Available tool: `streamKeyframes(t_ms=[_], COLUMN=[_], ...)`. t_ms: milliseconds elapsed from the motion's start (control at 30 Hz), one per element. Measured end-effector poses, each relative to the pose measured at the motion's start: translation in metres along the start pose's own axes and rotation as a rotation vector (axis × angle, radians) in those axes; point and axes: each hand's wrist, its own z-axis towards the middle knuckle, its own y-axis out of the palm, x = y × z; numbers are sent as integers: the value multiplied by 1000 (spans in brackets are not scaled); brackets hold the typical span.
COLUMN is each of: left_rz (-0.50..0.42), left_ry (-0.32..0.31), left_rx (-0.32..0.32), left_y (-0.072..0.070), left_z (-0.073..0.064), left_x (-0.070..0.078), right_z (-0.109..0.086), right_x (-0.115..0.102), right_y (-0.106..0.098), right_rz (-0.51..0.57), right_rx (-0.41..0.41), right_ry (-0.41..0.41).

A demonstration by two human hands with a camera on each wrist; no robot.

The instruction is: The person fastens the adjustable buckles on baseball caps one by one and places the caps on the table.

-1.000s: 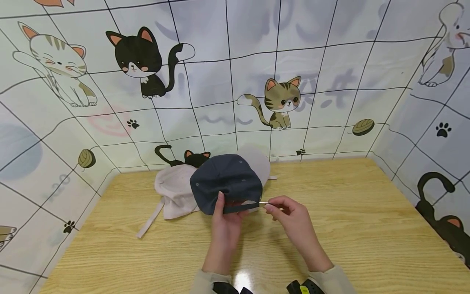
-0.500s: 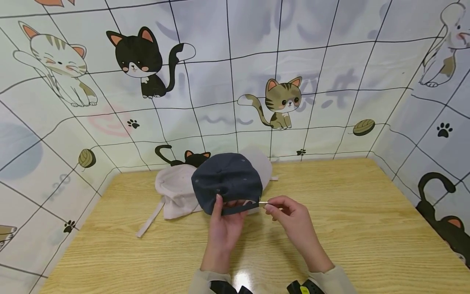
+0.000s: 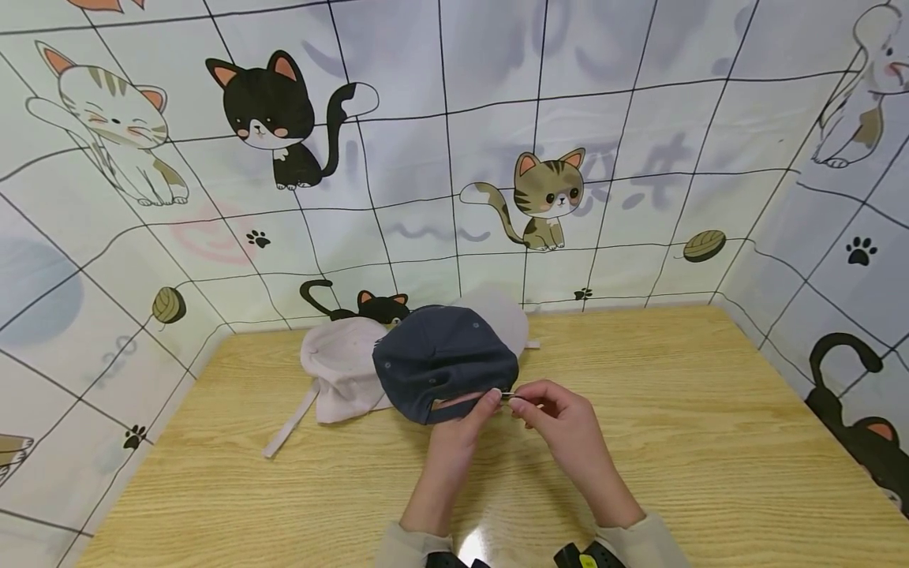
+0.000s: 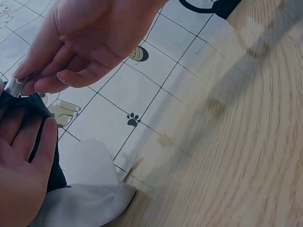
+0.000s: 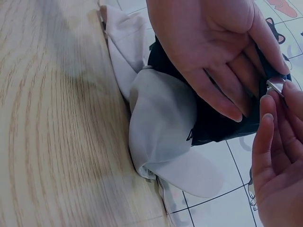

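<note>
In the head view, the left grip (image 3: 458,434) is pinching the dark blue cap (image 3: 447,347) by its back strap (image 3: 453,411), the thumb pressing from above. The right grip (image 3: 557,414) is holding a small metal buckle (image 3: 507,394) tightly between thumb and fingertips, and this buckle is sitting between both grips. The cap's crown is rising just beyond the left grip. Farther left of this grip, a pale pink cap (image 3: 341,363) is lying on the tabletop (image 3: 675,402); behind, a pale brim (image 3: 506,317) is showing, partly covered by the dark cap.

In the left wrist view, the left grip's fingers are lying against the dark cloth, while the right grip is pinching the buckle above them.

In the right wrist view, the left grip's fingers are crossing in front of the dark cap, hiding part of it, and pale fabric is lying beyond.
</note>
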Motion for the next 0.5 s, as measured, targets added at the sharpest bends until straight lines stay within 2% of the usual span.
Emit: streamKeyframes(t_ms=[100, 300, 400, 500], left_rz=[29, 157, 164, 151], left_ry=[-3, -27, -3, 9], left_rx=[-13, -44, -99, -163], left_y=[1, 7, 9, 8], left_z=[0, -5, -6, -5], left_x=[1, 13, 18, 17], right_z=[-3, -5, -5, -5], right_x=[-9, -15, -15, -15], right_y=[1, 1, 2, 3], right_rz=[-27, -75, -103, -126], right_rx=[12, 16, -2, -30], right_ry=[1, 15, 6, -18])
